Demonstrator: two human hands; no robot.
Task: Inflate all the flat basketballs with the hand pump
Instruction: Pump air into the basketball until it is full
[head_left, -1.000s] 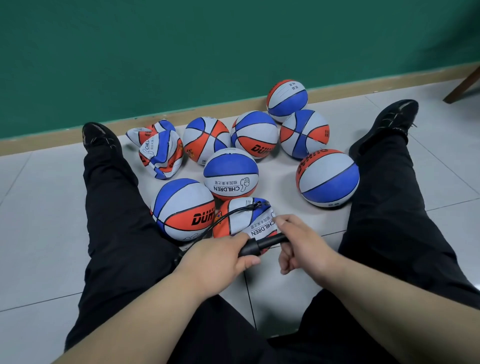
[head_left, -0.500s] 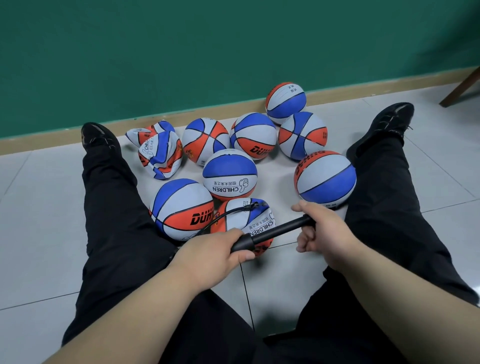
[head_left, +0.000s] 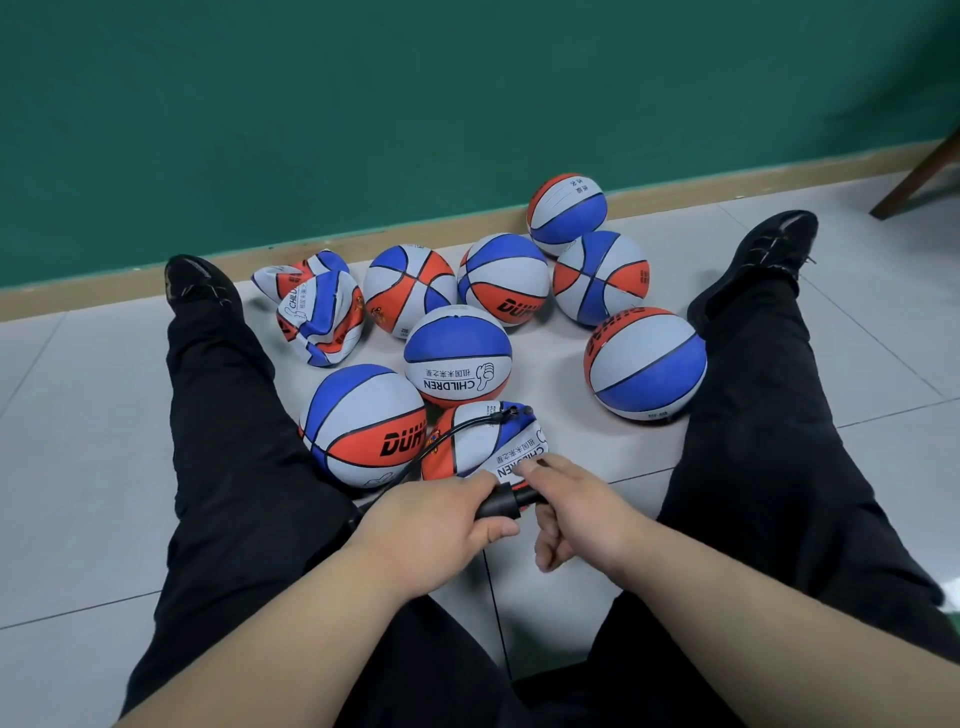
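Seven round basketballs (head_left: 644, 364), three flat basketballs (head_left: 319, 317), one hand pump (head_left: 501, 503)

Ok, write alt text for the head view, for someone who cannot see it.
A seated person's left hand and right hand hold a black hand pump, its hose plugged into a half-flat basketball between their legs. Seven round balls and two crumpled ones lie beyond on the tiled floor.

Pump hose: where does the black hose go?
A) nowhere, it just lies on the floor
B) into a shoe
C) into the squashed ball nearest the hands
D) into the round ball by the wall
C: the hose curves from the pump, gripped by the left hand and the right hand, up to the top of the squashed ball just beyond them.
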